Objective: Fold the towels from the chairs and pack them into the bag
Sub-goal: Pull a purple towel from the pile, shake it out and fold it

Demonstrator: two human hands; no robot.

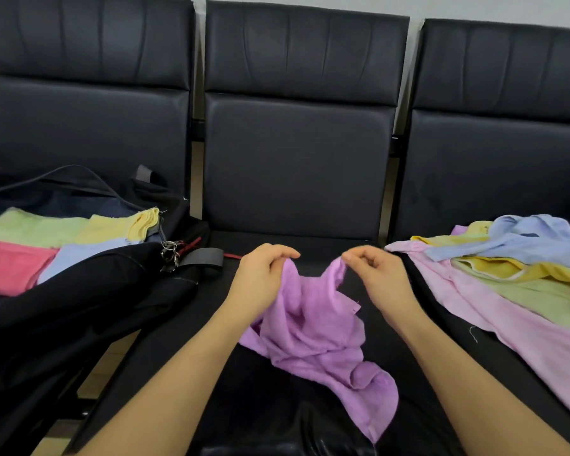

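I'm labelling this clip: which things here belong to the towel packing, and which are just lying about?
Job:
purple towel, pinched by left hand and right hand
towel pile on the right chair
bag holding folded towels

Just there:
keyring on the bag
middle chair

Three black padded chairs side by side. Left chair (pixel 89 126): open black bag (pixel 79 291) on the seat. Middle chair (pixel 297 166): purple towel (pixel 326 340) crumpled on the seat. Right chair (pixel 494 159): loose heap of unfolded towels (pixel 514 278), pink lowest, spread over the seat.
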